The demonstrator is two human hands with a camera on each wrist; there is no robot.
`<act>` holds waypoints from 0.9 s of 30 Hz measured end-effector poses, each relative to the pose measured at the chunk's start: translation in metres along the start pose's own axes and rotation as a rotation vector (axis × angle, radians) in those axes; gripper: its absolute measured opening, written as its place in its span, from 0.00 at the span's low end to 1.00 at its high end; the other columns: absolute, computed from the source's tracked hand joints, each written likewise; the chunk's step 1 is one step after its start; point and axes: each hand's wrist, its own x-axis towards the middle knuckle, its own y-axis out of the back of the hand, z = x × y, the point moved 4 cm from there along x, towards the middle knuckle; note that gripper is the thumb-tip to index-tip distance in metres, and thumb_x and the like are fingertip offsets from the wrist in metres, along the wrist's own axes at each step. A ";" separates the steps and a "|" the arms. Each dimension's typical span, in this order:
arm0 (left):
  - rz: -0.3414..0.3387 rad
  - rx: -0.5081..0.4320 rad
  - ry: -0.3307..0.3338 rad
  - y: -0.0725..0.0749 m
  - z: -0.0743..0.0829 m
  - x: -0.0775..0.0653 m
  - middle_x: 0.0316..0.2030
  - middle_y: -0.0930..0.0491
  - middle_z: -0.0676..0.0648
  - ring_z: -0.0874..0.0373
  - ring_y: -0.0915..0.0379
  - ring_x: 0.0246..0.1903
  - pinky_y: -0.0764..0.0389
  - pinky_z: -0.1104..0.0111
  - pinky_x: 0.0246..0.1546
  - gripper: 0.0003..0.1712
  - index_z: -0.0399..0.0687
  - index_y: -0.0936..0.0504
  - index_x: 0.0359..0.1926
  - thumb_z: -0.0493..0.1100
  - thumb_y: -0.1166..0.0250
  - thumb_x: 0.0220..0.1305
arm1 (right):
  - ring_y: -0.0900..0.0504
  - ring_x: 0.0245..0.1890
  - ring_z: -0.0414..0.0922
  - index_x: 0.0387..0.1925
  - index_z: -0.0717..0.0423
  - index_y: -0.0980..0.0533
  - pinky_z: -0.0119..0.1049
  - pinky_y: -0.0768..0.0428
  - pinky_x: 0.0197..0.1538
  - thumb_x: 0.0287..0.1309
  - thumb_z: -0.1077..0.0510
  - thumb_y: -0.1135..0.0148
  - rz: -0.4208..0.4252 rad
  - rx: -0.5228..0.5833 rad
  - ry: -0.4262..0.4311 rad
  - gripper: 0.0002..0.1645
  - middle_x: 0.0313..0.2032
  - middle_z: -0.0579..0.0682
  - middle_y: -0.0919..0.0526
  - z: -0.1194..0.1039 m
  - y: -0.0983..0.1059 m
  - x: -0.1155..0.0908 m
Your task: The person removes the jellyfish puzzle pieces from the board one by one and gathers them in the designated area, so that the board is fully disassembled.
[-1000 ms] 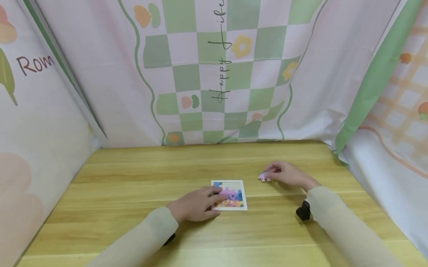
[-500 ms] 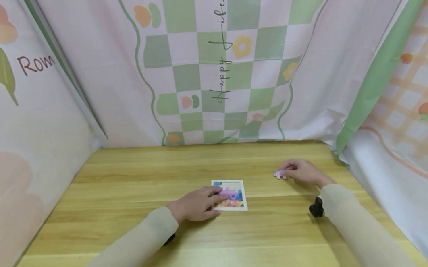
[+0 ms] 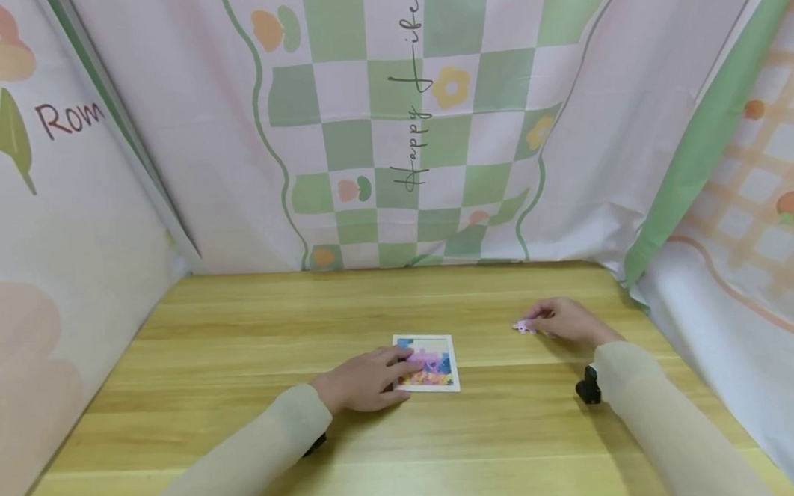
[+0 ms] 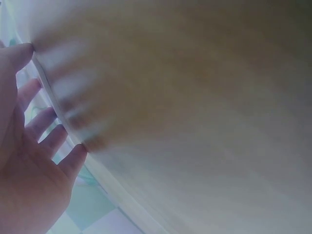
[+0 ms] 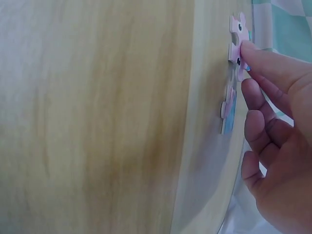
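Note:
A small jigsaw puzzle (image 3: pixel 454 365) in a white frame lies on the table, its picture pink, blue and yellow, with a pale bare area toward the top. My left hand (image 3: pixel 366 381) rests on the frame's left side, fingers spread over the picture. To the right, my right hand (image 3: pixel 569 320) pinches a pink puzzle piece (image 5: pixel 236 51) between thumb and index finger, held close over the table. Dark eye-like dots show on that piece. Below it in the right wrist view, another puzzle piece (image 5: pixel 228 109), pink and blue, lies on the wood near the curled fingers.
The wooden table (image 3: pixel 408 457) reaches back to a checkered green-and-white curtain (image 3: pixel 399 150). Printed cloth walls stand along the left and right sides. A black wrist device (image 3: pixel 588 386) hangs under the right sleeve.
My right hand has shifted rightward across the table with the pink puzzle piece, mostly in the first half second, then settled slightly lower. My left hand has stayed on the framed puzzle.

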 end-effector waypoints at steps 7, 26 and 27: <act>-0.019 0.019 0.017 -0.001 0.000 0.002 0.74 0.40 0.44 0.47 0.44 0.72 0.40 0.56 0.70 0.32 0.55 0.37 0.76 0.56 0.47 0.77 | 0.25 0.26 0.44 0.47 0.62 0.18 0.34 0.25 0.28 0.66 0.52 0.35 -0.002 -0.032 -0.010 0.17 0.32 0.49 0.18 -0.003 -0.001 0.000; -0.011 0.110 -0.020 0.003 0.006 0.003 0.72 0.38 0.44 0.48 0.42 0.71 0.39 0.58 0.70 0.32 0.53 0.36 0.76 0.56 0.47 0.77 | 0.21 0.27 0.47 0.51 0.63 0.20 0.37 0.21 0.28 0.65 0.48 0.33 0.025 -0.010 -0.007 0.24 0.38 0.51 0.16 -0.015 -0.001 0.003; -0.007 0.124 -0.027 0.003 0.006 0.003 0.72 0.37 0.45 0.48 0.42 0.71 0.39 0.58 0.70 0.32 0.52 0.36 0.76 0.56 0.47 0.77 | 0.21 0.28 0.46 0.51 0.63 0.20 0.37 0.21 0.28 0.65 0.48 0.33 0.024 -0.015 0.001 0.23 0.38 0.51 0.16 -0.017 -0.002 0.004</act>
